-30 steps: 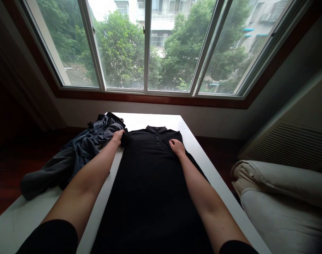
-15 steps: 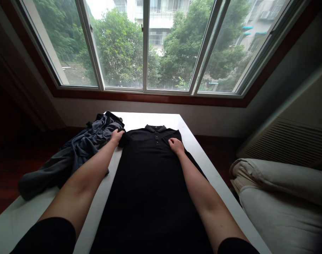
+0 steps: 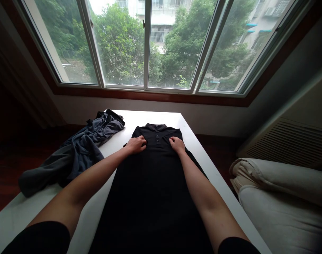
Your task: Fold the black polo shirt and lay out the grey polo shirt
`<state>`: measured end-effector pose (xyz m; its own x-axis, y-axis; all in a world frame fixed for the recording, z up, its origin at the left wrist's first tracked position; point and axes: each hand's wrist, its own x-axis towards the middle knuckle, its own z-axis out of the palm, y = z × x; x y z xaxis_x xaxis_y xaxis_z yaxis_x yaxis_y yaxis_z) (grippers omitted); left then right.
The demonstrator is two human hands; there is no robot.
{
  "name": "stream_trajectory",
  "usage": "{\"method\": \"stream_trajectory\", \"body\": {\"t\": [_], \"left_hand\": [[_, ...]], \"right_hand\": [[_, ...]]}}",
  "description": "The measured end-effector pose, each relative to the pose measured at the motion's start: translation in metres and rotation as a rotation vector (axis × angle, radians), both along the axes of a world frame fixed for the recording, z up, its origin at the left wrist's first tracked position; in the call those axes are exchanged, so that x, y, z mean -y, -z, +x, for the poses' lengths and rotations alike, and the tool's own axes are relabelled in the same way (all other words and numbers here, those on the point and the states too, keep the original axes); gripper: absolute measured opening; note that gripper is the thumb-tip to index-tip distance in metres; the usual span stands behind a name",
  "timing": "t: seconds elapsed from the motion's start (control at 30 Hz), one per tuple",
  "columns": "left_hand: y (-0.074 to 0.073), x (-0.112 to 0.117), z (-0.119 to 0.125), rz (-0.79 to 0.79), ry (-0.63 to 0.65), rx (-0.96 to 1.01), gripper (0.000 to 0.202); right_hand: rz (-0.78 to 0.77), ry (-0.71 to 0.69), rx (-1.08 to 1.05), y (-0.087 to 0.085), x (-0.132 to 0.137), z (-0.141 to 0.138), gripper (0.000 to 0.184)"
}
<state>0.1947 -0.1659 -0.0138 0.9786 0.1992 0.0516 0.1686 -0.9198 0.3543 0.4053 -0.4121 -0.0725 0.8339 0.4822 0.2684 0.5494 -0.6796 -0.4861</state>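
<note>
Below a grey-framed glass window (image 3: 146, 53), the white bench (image 3: 139, 116) bears a black collared fabric shirt (image 3: 153, 190), spread flat; left hand (image 3: 136, 145) and right hand (image 3: 177, 145) each have a narrow grip on its upper front.

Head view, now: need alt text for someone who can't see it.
A person's left hand and right hand, both curled, are on the chest of a black collared shirt spread on a white table. A heap of dark clothes lies at the table's left side; beyond is a window with trees outside.
</note>
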Motion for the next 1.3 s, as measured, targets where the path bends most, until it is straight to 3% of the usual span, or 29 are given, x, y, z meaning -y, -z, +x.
{"method": "stream_trajectory", "body": {"t": [0.07,0.2,0.27,0.4,0.47,0.6,0.73,0.93,1.03,1.1,1.2,1.3], "left_hand": [[0.0,0.001,0.005,-0.003,-0.021,0.058,0.03],[0.001,-0.017,0.022,-0.025,-0.235,0.097,0.03],[0.005,-0.031,0.029,-0.023,-0.322,0.081,0.031],[0.018,-0.053,0.041,-0.042,-0.542,0.054,0.054],[0.024,-0.059,0.048,-0.074,-0.627,0.029,0.051],[0.031,-0.069,0.064,-0.125,-0.692,0.009,0.031],[0.035,-0.078,0.069,-0.126,-0.741,0.024,0.035],[0.039,-0.078,0.059,-0.074,-0.729,0.08,0.033],[0.037,-0.069,0.057,-0.016,-0.709,0.16,0.037],[0.035,-0.062,0.059,0.033,-0.609,0.208,0.041],[0.038,-0.049,0.068,0.056,-0.404,0.14,0.041],[0.05,-0.038,0.08,0.026,-0.376,0.017,0.054]], "right_hand": [[0.003,-0.003,0.007,0.0,0.0,0.0,0.027],[-0.007,0.006,0.0,0.0,0.0,0.0,0.027],[-0.01,0.009,-0.005,0.0,0.0,0.0,0.027],[-0.007,0.004,-0.006,0.0,0.0,0.001,0.027],[-0.008,0.004,-0.003,0.001,0.0,0.002,0.026],[-0.019,0.012,0.0,0.002,-0.001,0.003,0.026],[-0.013,0.007,0.004,0.004,-0.001,0.004,0.026],[-0.067,-0.019,0.03,0.005,-0.003,0.004,0.03],[-0.157,-0.013,0.036,0.009,-0.006,0.003,0.045],[-0.229,0.011,0.003,0.011,-0.01,0.003,0.06],[-0.301,0.006,-0.057,0.011,-0.015,0.006,0.065],[-0.304,0.01,-0.049,0.007,-0.018,0.014,0.06]]}}
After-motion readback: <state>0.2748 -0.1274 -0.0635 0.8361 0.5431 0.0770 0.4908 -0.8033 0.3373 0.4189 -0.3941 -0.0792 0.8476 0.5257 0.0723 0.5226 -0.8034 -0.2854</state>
